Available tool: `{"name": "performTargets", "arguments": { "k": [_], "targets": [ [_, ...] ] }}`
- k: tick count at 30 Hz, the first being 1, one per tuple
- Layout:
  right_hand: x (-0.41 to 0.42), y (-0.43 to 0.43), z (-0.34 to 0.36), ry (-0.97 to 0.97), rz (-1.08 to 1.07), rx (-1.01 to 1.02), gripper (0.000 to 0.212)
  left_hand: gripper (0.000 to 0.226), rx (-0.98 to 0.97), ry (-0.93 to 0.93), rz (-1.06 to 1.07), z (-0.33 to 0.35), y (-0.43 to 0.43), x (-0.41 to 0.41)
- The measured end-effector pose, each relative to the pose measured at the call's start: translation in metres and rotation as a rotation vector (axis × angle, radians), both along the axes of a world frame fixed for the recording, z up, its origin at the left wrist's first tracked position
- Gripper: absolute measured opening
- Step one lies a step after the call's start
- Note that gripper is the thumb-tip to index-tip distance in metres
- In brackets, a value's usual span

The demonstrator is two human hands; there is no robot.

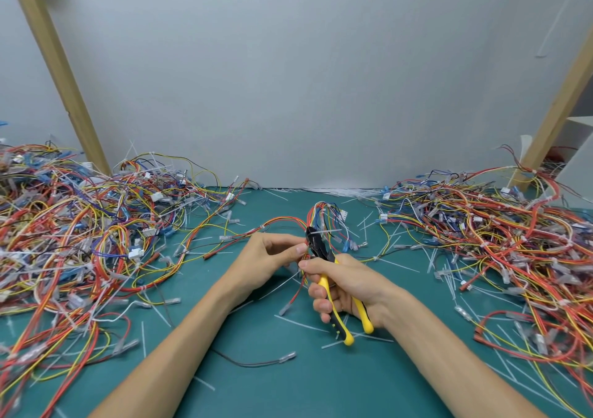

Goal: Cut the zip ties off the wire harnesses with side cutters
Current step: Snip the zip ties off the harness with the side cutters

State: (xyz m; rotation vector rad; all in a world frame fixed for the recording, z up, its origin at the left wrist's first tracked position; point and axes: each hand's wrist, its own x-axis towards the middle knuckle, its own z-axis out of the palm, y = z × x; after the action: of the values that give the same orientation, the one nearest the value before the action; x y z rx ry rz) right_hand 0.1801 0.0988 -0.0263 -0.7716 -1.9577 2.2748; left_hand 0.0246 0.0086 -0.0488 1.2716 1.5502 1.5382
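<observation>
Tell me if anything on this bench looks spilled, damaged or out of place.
Cut zip-tie offcuts lie strewn over the green mat, expected for this job. Odder: a long white strip hangs slanted on the back wall, upper right.

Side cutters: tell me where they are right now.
In the head view, centre, the side cutters sit in the right hand, their black head at the wire harness pinched by the left hand.

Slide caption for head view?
Side cutters in the right hand sit at a zip tie on the harness the left hand holds.

Even soft light, faint shadows, edges warped
</observation>
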Motion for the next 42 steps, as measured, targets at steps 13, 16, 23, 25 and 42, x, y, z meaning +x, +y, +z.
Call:
{"name": "performTargets", "arguments": {
  "k": [13, 16, 23, 25, 42],
  "targets": [
    [0.001, 0.003, -0.001, 0.026, 0.038, -0.027, 0.031, 0.018, -0.003, -0.01, 0.017, -0.002, 0.001, -0.003],
    [0.002, 0.006, -0.002, 0.032, 0.048, -0.06, 0.029, 0.013, 0.006, 0.022, 0.001, -0.003, 0.001, -0.004],
    [0.005, 0.013, -0.004, 0.025, 0.118, -0.153, 0.028, 0.015, 0.038, 0.035, -0.039, -0.005, 0.004, -0.004],
    [0.004, 0.013, -0.005, 0.033, 0.116, -0.152, 0.027, 0.015, 0.044, 0.039, -0.035, -0.006, 0.004, -0.005],
    [0.002, 0.007, -0.001, -0.021, 0.054, -0.063, 0.035, 0.016, 0.048, -0.007, -0.03, -0.006, 0.003, -0.004]
  ]
}}
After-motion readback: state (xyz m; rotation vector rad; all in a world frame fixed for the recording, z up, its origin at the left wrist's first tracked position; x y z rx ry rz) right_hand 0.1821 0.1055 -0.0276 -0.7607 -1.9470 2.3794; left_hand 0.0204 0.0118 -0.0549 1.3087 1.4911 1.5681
